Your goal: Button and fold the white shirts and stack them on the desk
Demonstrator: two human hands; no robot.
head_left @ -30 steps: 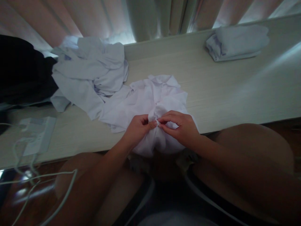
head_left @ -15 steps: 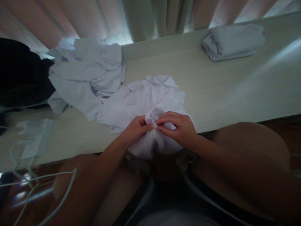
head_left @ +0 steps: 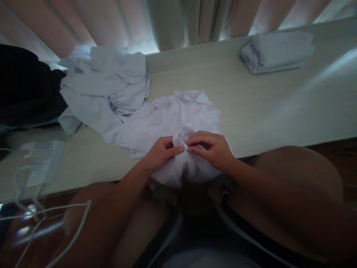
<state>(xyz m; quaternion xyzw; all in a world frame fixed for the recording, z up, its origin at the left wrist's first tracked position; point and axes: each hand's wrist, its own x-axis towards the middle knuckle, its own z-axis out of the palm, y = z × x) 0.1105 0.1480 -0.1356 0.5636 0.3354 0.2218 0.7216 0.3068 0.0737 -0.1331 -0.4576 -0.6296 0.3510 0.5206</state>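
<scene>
A white collared shirt (head_left: 167, 118) lies on the pale table, its collar pointing away from me and its lower part hanging over the front edge. My left hand (head_left: 163, 153) pinches the front of the shirt between thumb and fingers. Close beside it, my right hand (head_left: 213, 149) pinches the same gathered strip of cloth with its fingertips. Whether a button sits between the fingers is too small to tell. The fingertips of the two hands almost meet.
Crumpled white clothes (head_left: 103, 83) lie left of the shirt, beside a black cloth heap (head_left: 25, 89). A folded white garment (head_left: 281, 52) rests at the back right. A power strip (head_left: 46, 163) and white hangers (head_left: 83, 214) are at left. Curtains (head_left: 119, 22) hang behind the table (head_left: 267, 108).
Both hands stay on the shirt front. The right fingers have shifted slightly and closed nearer together at the cloth. The rest of the shirt lies as before.
</scene>
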